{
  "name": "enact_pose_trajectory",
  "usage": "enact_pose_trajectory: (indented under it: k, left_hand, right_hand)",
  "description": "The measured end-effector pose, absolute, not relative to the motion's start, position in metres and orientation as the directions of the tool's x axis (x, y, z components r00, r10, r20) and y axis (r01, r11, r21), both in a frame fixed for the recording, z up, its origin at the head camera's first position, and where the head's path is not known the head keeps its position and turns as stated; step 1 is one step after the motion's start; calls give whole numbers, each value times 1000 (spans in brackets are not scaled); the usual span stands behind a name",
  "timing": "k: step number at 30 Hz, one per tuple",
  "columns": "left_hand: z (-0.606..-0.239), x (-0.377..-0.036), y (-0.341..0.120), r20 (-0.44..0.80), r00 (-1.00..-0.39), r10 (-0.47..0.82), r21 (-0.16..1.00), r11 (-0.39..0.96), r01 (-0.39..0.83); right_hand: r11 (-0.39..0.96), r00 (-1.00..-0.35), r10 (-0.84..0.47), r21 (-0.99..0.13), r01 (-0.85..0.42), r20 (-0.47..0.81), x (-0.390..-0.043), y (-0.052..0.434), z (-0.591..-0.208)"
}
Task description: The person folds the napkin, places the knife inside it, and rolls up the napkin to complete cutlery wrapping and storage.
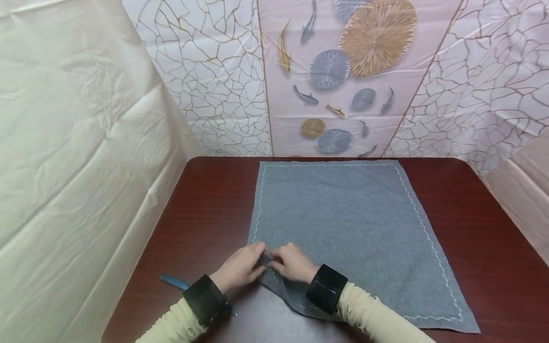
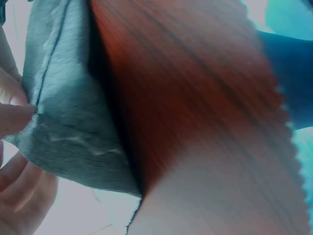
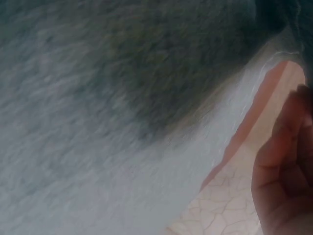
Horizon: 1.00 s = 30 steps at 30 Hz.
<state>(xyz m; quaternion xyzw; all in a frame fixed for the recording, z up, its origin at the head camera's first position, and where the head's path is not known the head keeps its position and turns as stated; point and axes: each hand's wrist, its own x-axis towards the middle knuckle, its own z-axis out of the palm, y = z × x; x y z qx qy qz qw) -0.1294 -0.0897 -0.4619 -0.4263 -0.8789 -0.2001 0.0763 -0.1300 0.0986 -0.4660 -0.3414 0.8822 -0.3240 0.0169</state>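
Note:
A large grey-blue cloth [image 1: 343, 224] with a white zigzag stitch line near its edges lies spread on the dark red table. At its near left corner, my left hand [image 1: 240, 267] pinches the lifted edge between thumb and fingers. Just beside it my right hand [image 1: 295, 263] pinches the same edge, and the fabric between the two is bunched up. In the left wrist view, fingertips [image 2: 19, 120] press on the cloth [image 2: 73, 98] by a seam. In the right wrist view, curled fingers [image 3: 281, 169] show at the right beside the raised cloth [image 3: 98, 122].
A slim blue tool [image 1: 172, 281] lies under my left wrist, its middle hidden, its kind unclear. The wooden table [image 1: 206, 205] has rounded far corners. A patterned curtain [image 1: 214, 71] hangs behind it, and a cream sheet [image 1: 86, 143] hangs along the left.

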Motion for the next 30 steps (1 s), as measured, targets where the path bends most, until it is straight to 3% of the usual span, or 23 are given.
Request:
enact_pose_trajectory:
  k: [5, 10, 16, 23, 30]
  left_hand:
    - [-461, -128, -91, 339, -608, 718, 173, 587, 790]
    - [-466, -127, -88, 129, -592, 796, 145, 575, 805]
    - [-471, -125, -78, -71, -616, 784, 154, 619, 770]
    - [-474, -131, -67, -115, -632, 766, 111, 642, 758]
    - [-472, -137, -54, -83, -640, 764, 93, 645, 758]
  right_hand:
    - [625, -826, -515, -559, -545, 229, -138, 112, -463]
    - [681, -868, -416, -541, -494, 269, -148, 131, -457]
    - [714, -899, -335, -547, -437, 282, -158, 152, -455]
    - [756, -916, -250, -528, -387, 313, -170, 172, -450]
    - [796, -923, -191, -498, -345, 334, -185, 196, -446]
